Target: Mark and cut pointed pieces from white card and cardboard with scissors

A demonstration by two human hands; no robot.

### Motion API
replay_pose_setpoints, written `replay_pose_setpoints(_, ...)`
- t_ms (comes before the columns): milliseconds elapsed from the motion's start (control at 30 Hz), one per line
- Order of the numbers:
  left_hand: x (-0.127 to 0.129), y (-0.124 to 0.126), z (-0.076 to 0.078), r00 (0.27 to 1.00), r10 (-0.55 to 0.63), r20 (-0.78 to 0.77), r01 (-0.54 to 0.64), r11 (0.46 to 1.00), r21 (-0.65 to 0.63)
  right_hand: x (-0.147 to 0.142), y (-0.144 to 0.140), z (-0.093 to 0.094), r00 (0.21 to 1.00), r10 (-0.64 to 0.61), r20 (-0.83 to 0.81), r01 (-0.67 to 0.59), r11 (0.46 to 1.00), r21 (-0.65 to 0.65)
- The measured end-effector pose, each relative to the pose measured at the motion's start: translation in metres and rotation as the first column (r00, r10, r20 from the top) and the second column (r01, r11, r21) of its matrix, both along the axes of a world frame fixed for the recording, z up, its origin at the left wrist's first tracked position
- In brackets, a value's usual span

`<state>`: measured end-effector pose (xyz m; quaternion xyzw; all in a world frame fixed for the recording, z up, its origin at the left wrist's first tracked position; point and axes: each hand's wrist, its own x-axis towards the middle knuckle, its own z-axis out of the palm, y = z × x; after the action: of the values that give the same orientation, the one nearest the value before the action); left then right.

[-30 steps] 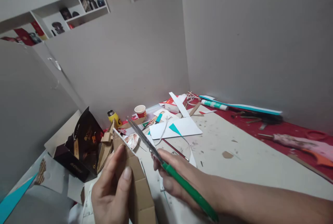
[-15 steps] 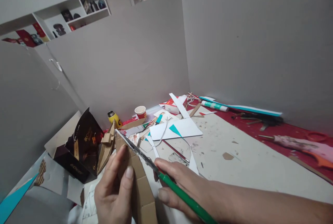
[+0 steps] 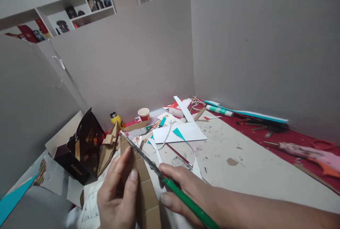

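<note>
At the near edge of the worktop [image 3: 260,172] I see my left hand [image 3: 117,197] pinching a brown cardboard strip [image 3: 145,190] between thumb and fingers, the strip held upright with its creased panels running from the bottom of view up to a point near the middle. My right hand [image 3: 183,193] is wrapped tight around the green handle of a pair of scissors [image 3: 164,177]; its grip is pressed together on that handle, and the metal blades lie along the right edge of the strip, their tip reaching its top end. Whether the blades are parted I cannot tell.

Just left of the strip stands a dark printed box [image 3: 79,151] with its flap open; folded brown card pieces lean at its right side, touching it, and I cannot tell what is inside. Farther back, a small yellow bottle [image 3: 116,119] with a dark cap and a paper cup [image 3: 143,114] with a red band stand by the grey partition wall; the cup's inside is not visible. Between them and my hands lie white and teal paper offcuts [image 3: 180,133]. On the far right, a green and white glue stick [image 3: 219,110] rests on red cloth
</note>
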<state>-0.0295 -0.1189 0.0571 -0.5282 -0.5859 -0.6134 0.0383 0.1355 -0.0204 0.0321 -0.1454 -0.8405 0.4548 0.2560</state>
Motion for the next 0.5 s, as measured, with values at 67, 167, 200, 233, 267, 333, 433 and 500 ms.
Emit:
replay_pose_setpoints(67, 0.002, 0.001, -0.001, 0.999, 0.014, 0.043, -0.015, 1.000, 0.018, 0.000, 0.001, -0.002, 1.000, -0.013, 0.002, 0.013, 1.000, 0.006)
replay_pose_setpoints(167, 0.003, 0.002, -0.002, 0.999, -0.013, 0.044, 0.013, 1.000, 0.015, -0.001, 0.001, -0.006, 1.000, -0.022, -0.020, 0.022, 1.000, -0.001)
replay_pose_setpoints(200, 0.003, 0.002, -0.002, 0.999, -0.031, 0.027, 0.031, 0.999, 0.009, -0.001, 0.001, -0.007, 0.999, -0.022, -0.032, 0.022, 1.000, -0.006)
replay_pose_setpoints(233, 0.003, 0.002, -0.002, 0.999, -0.042, 0.010, 0.042, 0.999, 0.008, -0.001, 0.001, -0.008, 0.999, -0.024, -0.041, 0.024, 1.000, -0.014)
replay_pose_setpoints(267, 0.003, 0.002, -0.002, 0.999, -0.044, -0.001, 0.044, 0.999, 0.012, -0.001, 0.001, -0.010, 0.999, -0.024, -0.045, 0.023, 0.999, -0.023)
replay_pose_setpoints(333, 0.005, 0.002, -0.003, 1.000, -0.024, -0.003, 0.024, 0.999, 0.032, -0.001, 0.000, -0.013, 0.998, -0.020, -0.051, 0.018, 0.999, -0.045)
replay_pose_setpoints(433, 0.005, 0.002, -0.004, 1.000, 0.013, 0.008, -0.013, 0.999, 0.046, -0.001, -0.002, -0.015, 0.997, -0.014, -0.076, 0.008, 0.997, -0.078)
replay_pose_setpoints(500, 0.003, 0.001, -0.004, 1.000, 0.013, -0.016, -0.012, 1.000, 0.027, -0.002, -0.002, -0.015, 0.994, -0.020, -0.103, 0.009, 0.994, -0.108)
